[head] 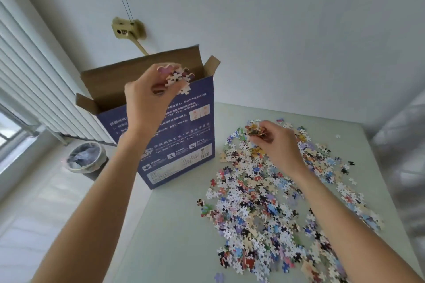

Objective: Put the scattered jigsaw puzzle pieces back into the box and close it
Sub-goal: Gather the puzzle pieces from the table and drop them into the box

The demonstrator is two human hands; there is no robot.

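Blue cardboard box [184, 140] stands open-flapped at the pale table's [174, 236] 10 o'clock. Left hand [147, 101] should clear the rim before releasing its clutched pieces [178, 79]; right hand [276, 142] pinches more from the scattered jigsaw pile [264, 209].

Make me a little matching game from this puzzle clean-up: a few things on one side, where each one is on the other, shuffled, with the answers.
Things:
1. left hand
2. right hand
3. box
4. bin

Places:
A. on the floor, beside the table
B. low over the scattered pieces, gripping a few
C. raised at the box's open top, gripping a handful
D. standing upright on the table, flaps open

Pairs: 1-C, 2-B, 3-D, 4-A
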